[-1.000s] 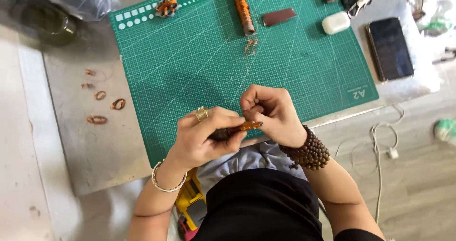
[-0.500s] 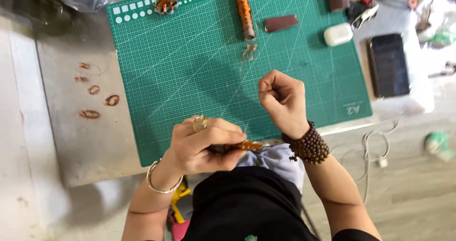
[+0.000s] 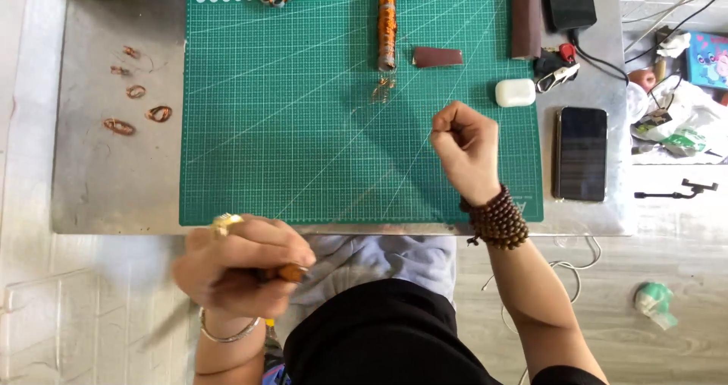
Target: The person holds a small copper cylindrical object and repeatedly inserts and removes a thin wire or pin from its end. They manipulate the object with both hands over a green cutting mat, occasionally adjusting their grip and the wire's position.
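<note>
Fingers of left hand (image 3: 239, 271) clamp an orange-wrapped rod (image 3: 290, 273) (blurred); right hand (image 3: 466, 146) fisted.

Green gridded cutting mat (image 3: 303, 127), copper wire coils (image 3: 136, 112).

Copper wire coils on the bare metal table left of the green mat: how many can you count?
5. Two small ones lie at the top, one below them, one nearest the green mat, and one lowest. Others sit on the mat itself.
</note>
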